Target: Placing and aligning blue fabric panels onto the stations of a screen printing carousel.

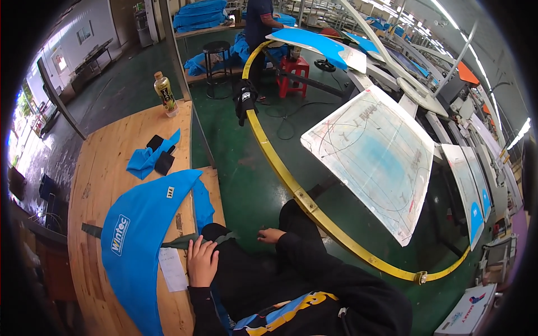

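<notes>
My left hand [203, 262] lies with fingers stretched out at the right edge of the wooden table, its fingertips beside a dark green cloth strip [180, 242]. Left of that hand is a white paper slip [172, 271] with writing. A curved blue fabric panel [134, 224] with a printed white logo is spread over the table, partly on top of the strip. My right hand [271, 236] rests by my dark-clothed legs, fingers apart and nothing visible in it.
On the wooden table [106, 147] stand a drink bottle [165, 94] and crumpled blue cloth [147, 159] with black pieces. A yellow curved rail [280, 168] passes in front of me, below a white printing platen [370, 162]. Farther back are a person [259, 22], a red stool [292, 77] and a black stool [217, 50].
</notes>
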Motion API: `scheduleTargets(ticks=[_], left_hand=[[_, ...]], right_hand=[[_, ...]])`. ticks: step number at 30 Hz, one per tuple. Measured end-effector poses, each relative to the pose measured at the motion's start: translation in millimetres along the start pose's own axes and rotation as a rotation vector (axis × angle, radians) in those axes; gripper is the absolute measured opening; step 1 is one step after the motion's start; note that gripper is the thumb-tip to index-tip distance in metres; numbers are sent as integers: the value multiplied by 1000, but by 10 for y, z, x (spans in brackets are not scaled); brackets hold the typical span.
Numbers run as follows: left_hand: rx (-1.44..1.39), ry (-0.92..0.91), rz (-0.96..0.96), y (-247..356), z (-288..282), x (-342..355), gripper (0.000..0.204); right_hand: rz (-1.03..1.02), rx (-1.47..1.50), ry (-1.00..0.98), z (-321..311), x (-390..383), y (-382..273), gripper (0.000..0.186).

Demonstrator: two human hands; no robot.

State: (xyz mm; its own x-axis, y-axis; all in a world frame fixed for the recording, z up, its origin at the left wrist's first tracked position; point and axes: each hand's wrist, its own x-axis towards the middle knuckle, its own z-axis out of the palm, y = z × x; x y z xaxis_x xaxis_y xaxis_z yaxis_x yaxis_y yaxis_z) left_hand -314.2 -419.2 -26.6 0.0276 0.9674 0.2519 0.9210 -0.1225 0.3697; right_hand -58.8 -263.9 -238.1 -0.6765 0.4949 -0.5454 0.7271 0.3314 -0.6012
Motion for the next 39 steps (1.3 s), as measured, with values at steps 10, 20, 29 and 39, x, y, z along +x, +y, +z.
scheduleTargets(ticks=[10, 20, 29, 39], left_hand=[[-3, -4, -8, -13, 13, 2, 23], [11, 102, 10, 60, -19, -8, 15], [46, 91, 112, 622, 91, 319, 16], [-389, -15, 546, 2207, 687, 1846, 31]], right_hand=[[-48, 2, 30, -6, 0, 8, 42], [-70, -62, 90, -57, -128, -203, 43], [-456, 183, 526, -777, -1082, -677, 36], [-86, 355, 1366, -1469, -3442, -229, 22]])
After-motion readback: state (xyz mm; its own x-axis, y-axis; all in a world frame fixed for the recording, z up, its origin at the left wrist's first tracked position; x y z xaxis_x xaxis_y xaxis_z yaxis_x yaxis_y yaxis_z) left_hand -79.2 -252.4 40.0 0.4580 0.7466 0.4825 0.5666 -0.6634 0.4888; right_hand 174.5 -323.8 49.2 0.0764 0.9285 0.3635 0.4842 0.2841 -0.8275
